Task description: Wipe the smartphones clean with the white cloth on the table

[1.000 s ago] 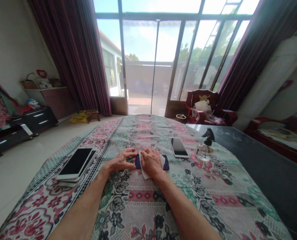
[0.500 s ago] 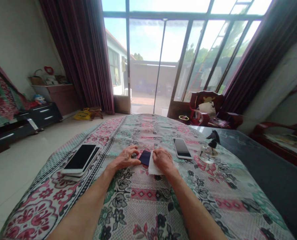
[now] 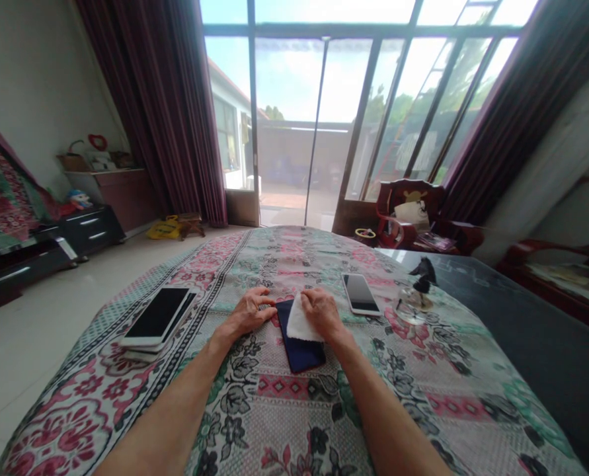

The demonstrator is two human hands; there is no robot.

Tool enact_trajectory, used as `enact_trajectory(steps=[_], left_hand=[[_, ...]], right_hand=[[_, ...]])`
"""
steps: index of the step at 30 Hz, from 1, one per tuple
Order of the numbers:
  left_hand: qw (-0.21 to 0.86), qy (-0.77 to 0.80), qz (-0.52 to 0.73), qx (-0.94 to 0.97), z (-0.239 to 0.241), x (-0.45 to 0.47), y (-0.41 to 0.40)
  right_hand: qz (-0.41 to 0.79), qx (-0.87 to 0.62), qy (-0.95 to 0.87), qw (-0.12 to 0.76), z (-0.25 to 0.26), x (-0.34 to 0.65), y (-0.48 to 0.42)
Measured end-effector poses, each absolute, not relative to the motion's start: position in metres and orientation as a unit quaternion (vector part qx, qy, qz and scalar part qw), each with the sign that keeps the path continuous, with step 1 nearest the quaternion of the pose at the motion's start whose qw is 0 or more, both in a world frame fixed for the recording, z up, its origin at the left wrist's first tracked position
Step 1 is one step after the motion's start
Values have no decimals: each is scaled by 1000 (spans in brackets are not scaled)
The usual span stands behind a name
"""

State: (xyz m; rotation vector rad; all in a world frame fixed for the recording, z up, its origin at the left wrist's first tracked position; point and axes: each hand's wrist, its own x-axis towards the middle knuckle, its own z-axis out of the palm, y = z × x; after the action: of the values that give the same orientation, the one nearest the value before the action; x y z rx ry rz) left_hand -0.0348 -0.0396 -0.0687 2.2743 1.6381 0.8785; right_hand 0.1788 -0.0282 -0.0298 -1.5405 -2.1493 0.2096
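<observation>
A flat, dark blue rectangular object, about the size and shape of a phone, lies on the patterned tablecloth in front of me. Its kind is not clear. My right hand is closed on a white cloth, which is spread over the upper right part of the blue object and hides it there. On the other side, my left hand rests on the tablecloth with fingers bent and apart. Its fingertips are at the blue object's upper left edge; whether they press on it I cannot tell.
Several stacked devices, a white-framed one on top, lie at the left. A white phone lies right of my right hand. Beyond it stands a dark horse figurine on a clear base. The floral tablecloth covers the rounded table.
The white cloth in my right hand has shifted left and slightly up. More of the blue object now shows, reaching down towards me. My left hand has barely moved.
</observation>
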Motion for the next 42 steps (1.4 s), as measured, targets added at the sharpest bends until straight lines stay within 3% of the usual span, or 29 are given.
enact_trajectory(steps=[6, 12, 19, 25, 42], left_hand=[[66, 552, 272, 785, -75, -27, -39], [79, 554, 287, 778, -74, -25, -42], [50, 563, 260, 783, -77, -24, -42], [45, 566, 237, 789, -71, -21, -44], [74, 587, 260, 763, -70, -18, -41]], right_hand=[[89, -549, -804, 213, -41, 180, -26], [87, -543, -794, 259, -35, 196, -27], [51, -474, -852, 217, -38, 197, -40], [32, -446, -854, 268, -48, 195, -36], [44, -322, -897, 299, -54, 179, -26]])
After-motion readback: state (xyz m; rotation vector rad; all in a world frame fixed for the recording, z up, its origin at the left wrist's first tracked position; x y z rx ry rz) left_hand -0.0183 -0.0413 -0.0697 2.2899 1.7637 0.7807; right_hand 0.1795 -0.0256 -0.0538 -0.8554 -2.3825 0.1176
